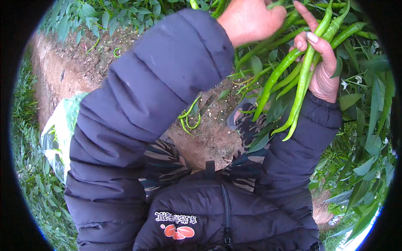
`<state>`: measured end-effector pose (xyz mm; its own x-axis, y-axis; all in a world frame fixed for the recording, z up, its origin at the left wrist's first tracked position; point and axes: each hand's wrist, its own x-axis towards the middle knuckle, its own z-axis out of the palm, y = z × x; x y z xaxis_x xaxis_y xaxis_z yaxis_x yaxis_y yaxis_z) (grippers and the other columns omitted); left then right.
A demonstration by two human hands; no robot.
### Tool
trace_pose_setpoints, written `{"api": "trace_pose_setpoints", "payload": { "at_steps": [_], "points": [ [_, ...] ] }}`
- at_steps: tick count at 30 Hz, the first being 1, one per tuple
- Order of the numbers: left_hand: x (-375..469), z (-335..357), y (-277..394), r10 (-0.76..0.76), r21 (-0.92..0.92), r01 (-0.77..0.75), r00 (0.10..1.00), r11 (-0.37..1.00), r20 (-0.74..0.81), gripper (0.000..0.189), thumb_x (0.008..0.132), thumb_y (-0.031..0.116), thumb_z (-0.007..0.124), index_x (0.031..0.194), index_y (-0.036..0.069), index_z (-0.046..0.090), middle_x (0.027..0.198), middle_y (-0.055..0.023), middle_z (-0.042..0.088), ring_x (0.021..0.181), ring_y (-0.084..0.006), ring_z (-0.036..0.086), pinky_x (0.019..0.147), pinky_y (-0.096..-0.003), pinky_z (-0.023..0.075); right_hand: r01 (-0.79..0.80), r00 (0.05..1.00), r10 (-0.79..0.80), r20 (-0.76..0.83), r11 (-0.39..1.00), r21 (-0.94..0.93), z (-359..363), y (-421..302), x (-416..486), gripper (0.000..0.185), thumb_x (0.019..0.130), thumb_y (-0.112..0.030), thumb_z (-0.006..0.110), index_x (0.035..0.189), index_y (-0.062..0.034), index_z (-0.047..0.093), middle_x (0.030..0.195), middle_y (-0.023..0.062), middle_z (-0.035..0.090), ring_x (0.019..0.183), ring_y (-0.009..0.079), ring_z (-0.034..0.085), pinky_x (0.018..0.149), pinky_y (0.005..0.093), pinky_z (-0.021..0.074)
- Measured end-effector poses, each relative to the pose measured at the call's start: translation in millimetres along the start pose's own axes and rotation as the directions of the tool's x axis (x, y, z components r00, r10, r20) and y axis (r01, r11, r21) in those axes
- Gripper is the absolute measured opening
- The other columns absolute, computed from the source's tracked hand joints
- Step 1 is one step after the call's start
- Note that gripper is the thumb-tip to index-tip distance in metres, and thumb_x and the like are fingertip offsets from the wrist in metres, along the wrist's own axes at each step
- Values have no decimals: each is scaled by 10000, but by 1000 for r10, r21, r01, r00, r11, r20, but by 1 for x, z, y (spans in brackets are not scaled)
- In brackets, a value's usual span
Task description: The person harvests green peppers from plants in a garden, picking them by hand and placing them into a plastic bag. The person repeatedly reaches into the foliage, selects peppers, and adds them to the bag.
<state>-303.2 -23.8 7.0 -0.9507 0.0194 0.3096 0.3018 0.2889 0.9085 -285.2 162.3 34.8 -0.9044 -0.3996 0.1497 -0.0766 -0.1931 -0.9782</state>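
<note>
My right hand (325, 62) holds several long green chilli peppers (303, 84) between thumb and fingers, their tips hanging down over my sleeve. Its index finger points up, apart from the bunch. To the left of it, my left hand (254, 20) is closed at the top edge of the view. A green pepper or stalk (276, 3) shows at its fingers, mostly hidden. More chilli peppers (260, 51) hang on the pepper plant (351, 66) behind and below both hands.
A translucent plastic bag (58, 138) with green peppers inside stands left of my left arm. Several curled peppers (190, 120) lie on the bare soil (213, 131) between my legs. Leafy pepper plants (91, 14) also grow at the top left. My shoe (231, 119) is partly hidden.
</note>
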Motion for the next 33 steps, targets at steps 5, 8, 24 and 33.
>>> {"api": "trace_pose_setpoints", "payload": {
  "at_steps": [5,8,24,33],
  "points": [
    [18,-30,44,-346,237,289,904,927,250,320,1039,265,531,940,15,702,806,-99,676,702,-172,615,678,-347,520,7,999,-5,34,998,-57,-7,4,1,634,908,-208,653,1446,69,465,815,34,633,646,56,518,545,172,370],
    [25,-38,58,-465,440,305,825,845,321,348,1081,325,474,957,84,693,858,-87,643,771,-141,561,765,-317,504,-22,999,31,45,983,-185,-15,3,1,788,932,-268,599,1569,80,291,809,-21,563,715,86,494,658,198,388],
    [53,-15,25,-93,765,-436,840,474,535,281,925,167,542,1022,22,762,989,-193,742,907,-322,725,823,-424,585,-60,995,67,68,993,-102,-10,5,4,702,954,-275,594,1527,68,379,810,-24,551,709,90,478,674,224,399],
    [29,-37,19,35,691,-318,920,649,390,215,836,101,621,956,32,785,957,-210,753,885,-362,741,794,-447,594,-18,993,30,114,994,-108,-6,7,5,636,932,-221,628,1471,42,419,815,21,602,580,47,458,580,182,385]
  ]
}}
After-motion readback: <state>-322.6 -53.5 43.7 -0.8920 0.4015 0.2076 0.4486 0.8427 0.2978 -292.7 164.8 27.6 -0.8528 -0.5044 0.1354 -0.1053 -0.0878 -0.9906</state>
